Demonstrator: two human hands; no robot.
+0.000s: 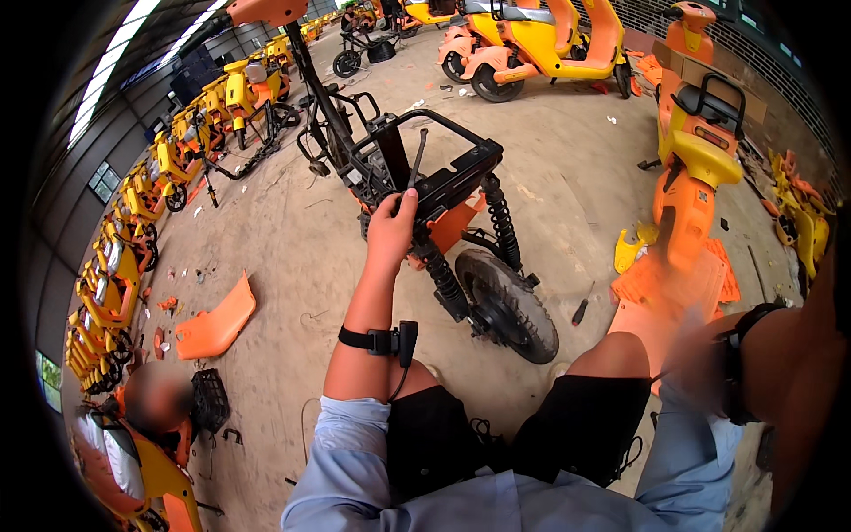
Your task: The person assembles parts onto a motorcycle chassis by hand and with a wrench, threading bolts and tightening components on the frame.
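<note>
Left hand (393, 222): closed on lower end of a long metal tool (417, 158), likely for steadiness | tool: above near-left corner of black scooter frame (463, 179) | right hand: out of sight, cannot tell

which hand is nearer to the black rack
Left. The left hand is at the rack's near left side, holding a thin tool. The right forearm is bent up at the far right, well away; its hand can't be made out.
</note>
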